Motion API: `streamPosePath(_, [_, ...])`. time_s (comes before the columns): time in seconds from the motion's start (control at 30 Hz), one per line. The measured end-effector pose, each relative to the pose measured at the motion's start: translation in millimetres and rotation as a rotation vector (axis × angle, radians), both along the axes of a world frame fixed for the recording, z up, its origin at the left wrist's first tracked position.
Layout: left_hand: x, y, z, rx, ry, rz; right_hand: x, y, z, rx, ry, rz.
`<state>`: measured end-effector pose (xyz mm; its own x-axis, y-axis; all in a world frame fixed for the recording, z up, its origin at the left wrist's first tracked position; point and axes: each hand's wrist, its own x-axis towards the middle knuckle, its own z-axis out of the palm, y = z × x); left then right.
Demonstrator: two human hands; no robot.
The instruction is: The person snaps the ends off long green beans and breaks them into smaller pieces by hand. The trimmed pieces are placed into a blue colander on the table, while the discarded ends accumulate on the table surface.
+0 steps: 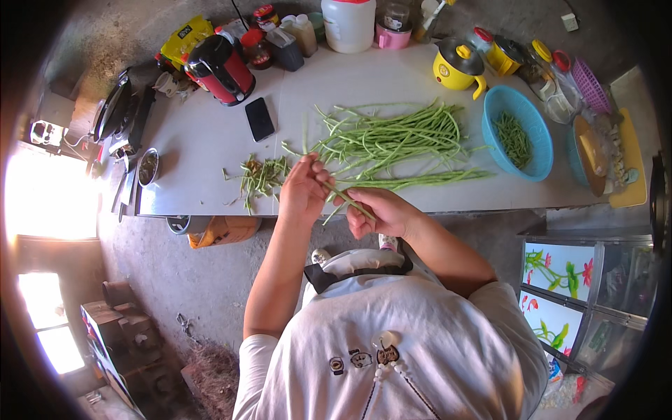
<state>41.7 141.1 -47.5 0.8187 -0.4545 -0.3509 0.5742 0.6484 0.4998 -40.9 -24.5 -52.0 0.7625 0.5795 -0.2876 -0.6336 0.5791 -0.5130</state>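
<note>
A green long bean (350, 199) stretches between my hands above the table's front edge. My left hand (310, 181) pinches its upper part, and my right hand (375, 210) has its fingers closed round the lower end. Just beyond my hands lies a large heap of long beans (394, 134), with a thinner row of them (420, 181) nearer the edge. A small pile of trimmed bean ends (260, 178) is beside my left hand. Over to the right, a blue plastic basket (543, 142) holds short bean pieces (512, 139).
Behind the beans stand a red and black kettle (220, 68), a large white plastic jar (347, 26) and a yellow electric pot (454, 71). A phone (260, 119) lies flat on the table (189, 184). At the left is a small metal bowl (149, 167) near knives.
</note>
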Motion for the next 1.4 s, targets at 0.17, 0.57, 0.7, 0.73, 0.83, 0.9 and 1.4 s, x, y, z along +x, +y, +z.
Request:
streamPosePath(0.17, [22,26,-20,-0.111,0.036,0.162,-14,-7,7,-0.223,-0.083,-0.030])
streamPosePath(0.57, [15,26,-1,-0.035,0.058,0.256,-16,11,6,-0.741,-0.370,-0.179])
streamPosePath(0.7, [13,42,-13,-0.160,0.062,0.199,-21,25,9,-0.721,-0.393,-0.333])
streamPosePath(0.73, [11,44,-15,-0.164,0.089,0.195,-21,28,11,-0.667,-0.413,-0.367])
streamPosePath(0.83, [10,59,-25,-0.154,0.109,0.209,-24,40,24,-0.502,-0.509,-0.448])
streamPosePath(0.9, [10,77,-26,-0.115,0.060,0.207,-20,40,25,-0.401,-0.588,-0.422])
streamPosePath(1.4, [-34,141,23,0.320,-0.062,-0.191,83,71,29,-1.456,-1.590,-0.688])
